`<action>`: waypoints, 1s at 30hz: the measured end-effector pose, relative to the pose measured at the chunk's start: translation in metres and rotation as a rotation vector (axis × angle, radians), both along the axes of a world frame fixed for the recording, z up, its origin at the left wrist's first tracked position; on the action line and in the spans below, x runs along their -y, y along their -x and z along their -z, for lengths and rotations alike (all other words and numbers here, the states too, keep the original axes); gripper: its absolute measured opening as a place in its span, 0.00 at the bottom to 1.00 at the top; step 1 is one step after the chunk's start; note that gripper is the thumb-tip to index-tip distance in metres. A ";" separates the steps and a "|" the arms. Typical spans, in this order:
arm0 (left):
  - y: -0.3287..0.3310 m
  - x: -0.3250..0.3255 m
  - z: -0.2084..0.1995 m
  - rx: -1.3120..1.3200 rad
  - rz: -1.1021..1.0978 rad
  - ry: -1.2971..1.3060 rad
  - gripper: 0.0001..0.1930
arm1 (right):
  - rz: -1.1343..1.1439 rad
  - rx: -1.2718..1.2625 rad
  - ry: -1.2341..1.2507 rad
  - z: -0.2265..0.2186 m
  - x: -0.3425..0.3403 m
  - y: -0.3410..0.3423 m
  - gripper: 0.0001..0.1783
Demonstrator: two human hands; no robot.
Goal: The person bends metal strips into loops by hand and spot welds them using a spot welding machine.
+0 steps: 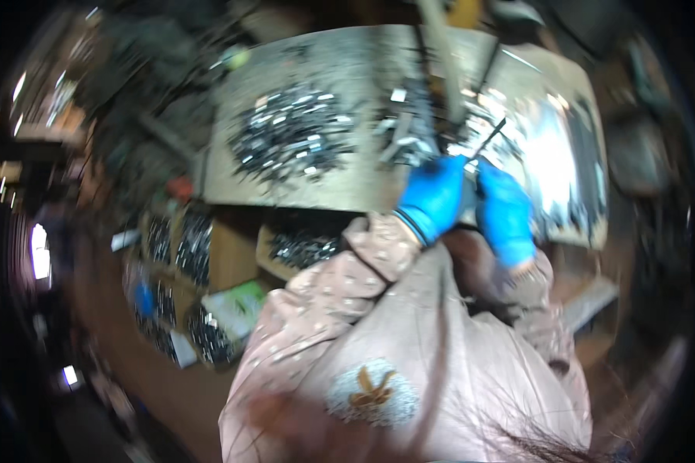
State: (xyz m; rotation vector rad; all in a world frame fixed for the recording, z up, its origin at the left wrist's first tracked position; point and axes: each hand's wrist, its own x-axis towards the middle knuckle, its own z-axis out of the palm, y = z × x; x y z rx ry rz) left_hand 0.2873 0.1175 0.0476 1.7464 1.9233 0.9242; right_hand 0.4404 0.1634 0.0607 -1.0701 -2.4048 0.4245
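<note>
Both my hands wear blue gloves and meet closely at the table's near edge. My left hand [432,197] is closed, with its fingertips at the lower end of a thin dark metal strip [493,137] that slants up and to the right. Just beside it my right hand [506,212] has its fingers curled in; whatever they hold is hidden and blurred. Ahead of the hands stands an upright bar of a machine [444,69], its foot near my left fingertips. Small shiny metal pieces [411,127] lie loose left of that bar.
A large heap of thin metal pieces [292,131] covers the left part of the worktable [347,62]. Longer dark strips [591,166] lie at its right side beside a bright glare. Below left are boxes of metal pieces [194,251], an open carton [305,245] and a green-white packet [239,305].
</note>
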 end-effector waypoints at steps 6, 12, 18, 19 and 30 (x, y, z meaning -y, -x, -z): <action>0.015 -0.054 -0.018 0.033 0.111 0.186 0.14 | 0.165 -0.169 0.172 -0.013 -0.024 0.000 0.12; -0.015 -0.043 -0.033 0.998 -0.110 0.132 0.13 | 0.262 -0.888 0.982 -0.029 -0.037 -0.004 0.17; -0.011 -0.039 -0.036 0.848 -0.035 0.031 0.13 | 0.080 -1.171 0.899 -0.024 -0.035 0.005 0.17; -0.011 -0.039 -0.035 0.831 -0.023 0.023 0.13 | 0.131 -1.334 1.207 -0.029 -0.034 0.006 0.17; 0.004 -0.053 -0.044 0.454 -0.065 0.048 0.10 | 0.218 -1.065 0.995 -0.033 -0.037 0.013 0.13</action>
